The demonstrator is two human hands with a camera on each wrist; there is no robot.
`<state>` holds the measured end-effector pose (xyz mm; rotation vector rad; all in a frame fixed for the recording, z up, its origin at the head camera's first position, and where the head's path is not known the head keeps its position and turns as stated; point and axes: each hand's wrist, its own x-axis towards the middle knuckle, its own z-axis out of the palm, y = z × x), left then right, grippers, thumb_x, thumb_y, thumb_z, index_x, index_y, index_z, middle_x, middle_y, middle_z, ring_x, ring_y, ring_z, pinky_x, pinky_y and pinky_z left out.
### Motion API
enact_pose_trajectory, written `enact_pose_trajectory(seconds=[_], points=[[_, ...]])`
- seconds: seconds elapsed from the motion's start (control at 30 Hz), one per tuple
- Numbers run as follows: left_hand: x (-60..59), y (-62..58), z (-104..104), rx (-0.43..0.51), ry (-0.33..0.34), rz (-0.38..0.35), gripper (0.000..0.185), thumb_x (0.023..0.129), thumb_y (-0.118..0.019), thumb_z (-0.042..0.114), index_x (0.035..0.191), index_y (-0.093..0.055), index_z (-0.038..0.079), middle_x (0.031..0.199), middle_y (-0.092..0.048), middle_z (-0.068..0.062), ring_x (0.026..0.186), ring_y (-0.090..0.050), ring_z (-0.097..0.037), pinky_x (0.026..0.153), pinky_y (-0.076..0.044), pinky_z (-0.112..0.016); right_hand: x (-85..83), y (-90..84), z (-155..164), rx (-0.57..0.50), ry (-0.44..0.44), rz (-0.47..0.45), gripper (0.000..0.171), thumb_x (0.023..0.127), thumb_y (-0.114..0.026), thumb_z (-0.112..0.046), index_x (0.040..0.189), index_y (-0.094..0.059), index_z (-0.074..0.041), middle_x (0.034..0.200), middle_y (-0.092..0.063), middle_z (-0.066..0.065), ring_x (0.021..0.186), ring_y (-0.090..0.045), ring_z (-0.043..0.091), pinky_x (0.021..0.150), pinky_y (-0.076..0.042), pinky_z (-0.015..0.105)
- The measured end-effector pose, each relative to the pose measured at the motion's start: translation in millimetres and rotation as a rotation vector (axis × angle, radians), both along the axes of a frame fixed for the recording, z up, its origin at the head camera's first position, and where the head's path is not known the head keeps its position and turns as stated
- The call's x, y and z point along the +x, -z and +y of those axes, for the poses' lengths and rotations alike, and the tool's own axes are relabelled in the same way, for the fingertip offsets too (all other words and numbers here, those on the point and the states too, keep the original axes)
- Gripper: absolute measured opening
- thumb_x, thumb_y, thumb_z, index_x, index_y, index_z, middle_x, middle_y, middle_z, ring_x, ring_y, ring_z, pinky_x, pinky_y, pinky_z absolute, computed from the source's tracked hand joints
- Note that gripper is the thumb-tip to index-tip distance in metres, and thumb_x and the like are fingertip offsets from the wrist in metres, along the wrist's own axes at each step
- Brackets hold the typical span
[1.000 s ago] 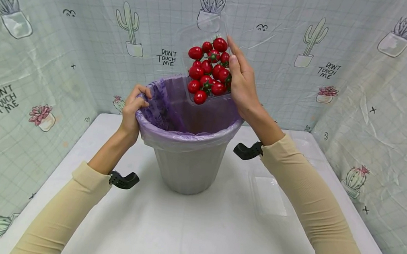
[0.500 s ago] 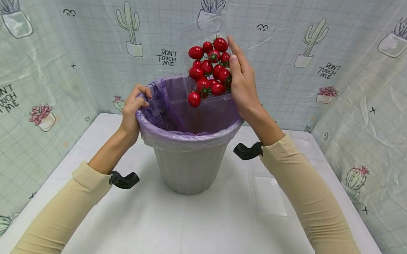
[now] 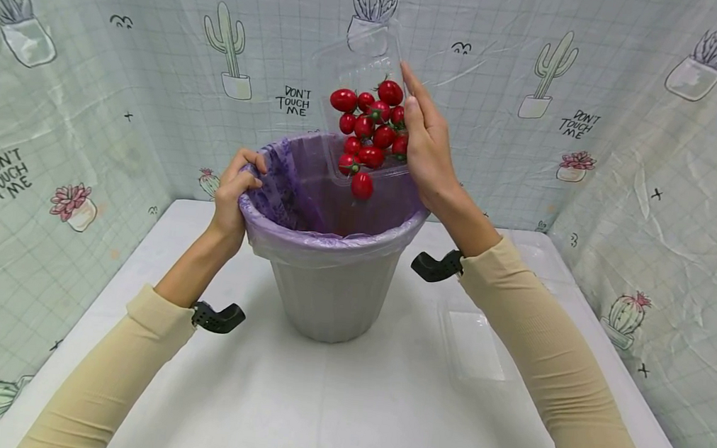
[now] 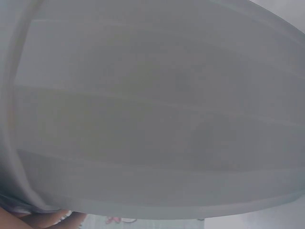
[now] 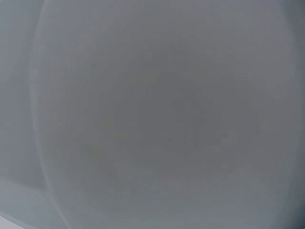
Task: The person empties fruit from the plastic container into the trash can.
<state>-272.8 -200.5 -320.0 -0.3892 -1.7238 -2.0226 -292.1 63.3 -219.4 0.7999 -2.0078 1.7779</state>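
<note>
Left hand [image 3: 236, 188]: fingers curled over rim of grey bin [image 3: 329, 296] with purple liner [image 3: 297, 197] | Right hand [image 3: 428, 148]: grips tilted clear plastic punnet [image 3: 361, 75] above bin mouth | Cherry tomatoes [image 3: 373, 129]: in punnet, one below its lip | Bin: on white tabletop [image 3: 342, 407]
</note>
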Motion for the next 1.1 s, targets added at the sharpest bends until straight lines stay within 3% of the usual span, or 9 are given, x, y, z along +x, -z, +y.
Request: enact_pose_trajectory(seconds=[1.1], points=[[3.1, -1.2, 0.8, -0.011, -0.006, -0.008, 0.024, 0.076, -0.037, 0.009, 0.09, -0.053, 0.019, 0.101, -0.049, 0.0, 0.092, -0.042, -0.017, 0.081, -0.035, -0.026, 5.0, -1.5, 1.3, 0.025, -0.012, 0.034, 0.05, 0.111, -0.034, -0.017, 0.161, -0.034, -0.012, 0.17, -0.032, 0.002, 0.156, -0.026, 0.005, 0.123, -0.02, 0.016]])
